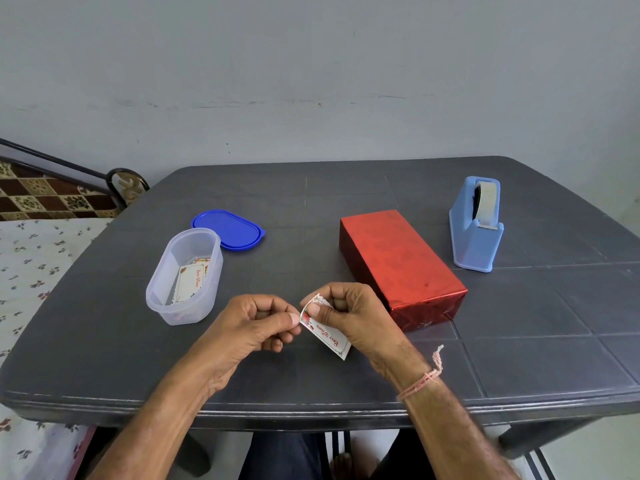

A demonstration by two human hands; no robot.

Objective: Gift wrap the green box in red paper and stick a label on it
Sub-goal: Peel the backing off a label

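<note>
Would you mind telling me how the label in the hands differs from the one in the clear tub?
The held label is pinched by the left hand and right hand; the tub label lies untouched in the clear tub. The held label's corner curls; the tub label looks flat. Both read Best Wishes in red.

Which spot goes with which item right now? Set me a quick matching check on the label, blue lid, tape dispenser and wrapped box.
Things:
1. label
2. blue lid
3. tape dispenser
4. red-wrapped box

Places:
A. flat on the table, just behind the clear tub
B. standing upright, farthest right
C. pinched between left hand and right hand
D. lying mid-table, next to the right hand

Pairs: 1-C, 2-A, 3-B, 4-D
</note>
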